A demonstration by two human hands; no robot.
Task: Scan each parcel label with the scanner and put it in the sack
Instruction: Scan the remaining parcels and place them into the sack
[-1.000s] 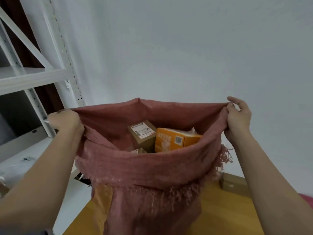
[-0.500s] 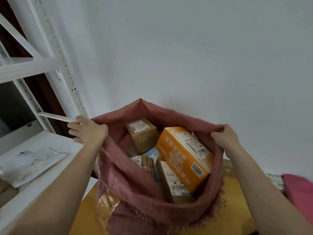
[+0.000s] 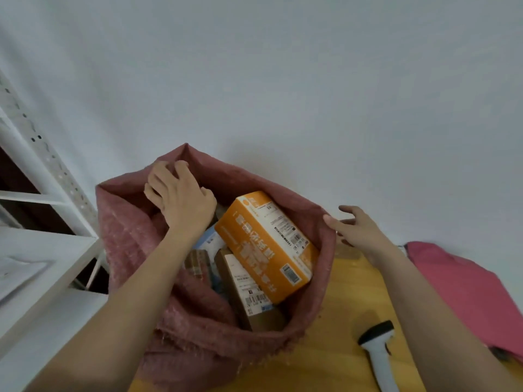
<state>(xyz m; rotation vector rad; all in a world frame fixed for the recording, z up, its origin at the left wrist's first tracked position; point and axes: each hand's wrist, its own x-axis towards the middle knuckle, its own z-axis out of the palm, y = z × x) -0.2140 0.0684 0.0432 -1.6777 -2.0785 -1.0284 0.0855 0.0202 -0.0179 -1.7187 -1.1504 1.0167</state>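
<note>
- Reaching into the open pink woven sack [image 3: 135, 250], the left hand [image 3: 181, 199] is now pressing spread fingers inside, off the rim.
- The right hand [image 3: 356, 227], fingers loosely spread, is touching the sack's right rim.
- The orange cardboard parcel [image 3: 266, 244] is lying in the sack, its barcode labels too blurred to read.

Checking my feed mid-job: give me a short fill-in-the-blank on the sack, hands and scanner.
1. The orange box lies inside the ____.
2. The scanner lies on the ____ tabletop, held by neither hand.
3. The ____ hand reaches into the sack; the other hand is at its rim.

Missing: sack; yellow; left
</note>
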